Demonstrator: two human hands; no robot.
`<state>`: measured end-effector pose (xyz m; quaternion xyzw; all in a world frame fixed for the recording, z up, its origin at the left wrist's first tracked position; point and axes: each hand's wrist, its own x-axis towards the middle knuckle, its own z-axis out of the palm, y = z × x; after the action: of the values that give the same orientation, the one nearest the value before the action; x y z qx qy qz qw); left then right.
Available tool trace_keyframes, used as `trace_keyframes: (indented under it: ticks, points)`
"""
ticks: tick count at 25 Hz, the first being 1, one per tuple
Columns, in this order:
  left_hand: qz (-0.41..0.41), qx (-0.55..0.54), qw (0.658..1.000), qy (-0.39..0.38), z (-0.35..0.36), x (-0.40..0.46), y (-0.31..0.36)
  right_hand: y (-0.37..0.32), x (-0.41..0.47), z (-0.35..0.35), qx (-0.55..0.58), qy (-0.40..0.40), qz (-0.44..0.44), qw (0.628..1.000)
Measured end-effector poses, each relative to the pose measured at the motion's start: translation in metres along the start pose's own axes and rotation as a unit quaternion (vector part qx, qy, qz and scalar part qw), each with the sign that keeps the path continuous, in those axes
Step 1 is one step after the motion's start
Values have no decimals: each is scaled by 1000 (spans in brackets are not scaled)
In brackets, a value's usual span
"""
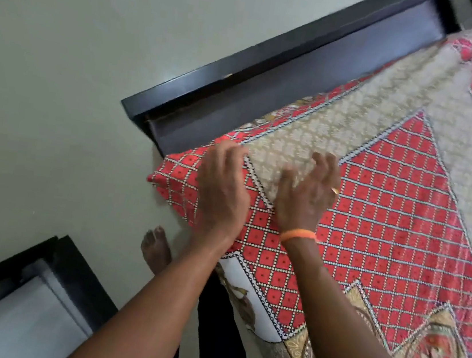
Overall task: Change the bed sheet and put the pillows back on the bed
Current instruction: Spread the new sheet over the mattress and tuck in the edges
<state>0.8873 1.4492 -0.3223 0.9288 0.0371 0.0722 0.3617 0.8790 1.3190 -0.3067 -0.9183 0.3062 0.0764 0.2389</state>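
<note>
Both hands at the corner of the bed sheet (375,203).

The left hand (221,189) lies over the sheet's red corner, fingers together and bent over the edge. The right hand (308,191) hovers just beside it, fingers spread and loosely curled, holding nothing. The sheet covers the bed beside the dark frame (274,63).

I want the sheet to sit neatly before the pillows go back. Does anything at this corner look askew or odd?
Nothing looks damaged. The bed sheet lies mostly flat, but its corner juts loose over the floor, not tucked. The left hand rests there; the right hand hovers beside it.
</note>
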Motion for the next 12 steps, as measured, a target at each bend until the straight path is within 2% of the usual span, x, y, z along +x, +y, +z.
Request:
trace_keyframes:
  ticks: [1, 2, 4, 5, 6, 9, 10, 12]
  points:
    - [86, -10, 993, -85, 9, -7, 13, 26, -5, -8, -47, -68, 120, 989]
    - [156, 12, 971, -181, 18, -20, 21, 47, -12, -7, -112, -76, 148, 980]
    - [259, 129, 898, -332, 28, -54, 26, 79, -36, 3, -177, -21, 88, 980]
    - [283, 173, 872, -360, 26, -69, 20, 84, -51, 8, -192, -16, 60, 979]
    - [286, 191, 864, -369, 19, -80, 11, 88, -61, 15, -211, -10, 33, 977]
    - [274, 210, 872, -347, -6, -88, -21, 89, -104, 26, -201, -33, -13, 979]
    - [266, 226, 874, -339, -15, -84, -31, 83, -119, 30, -195, -53, -57, 978]
    - [249, 256, 868, -344, -24, -75, -38, 79, -135, 25, -162, -107, -198, 961]
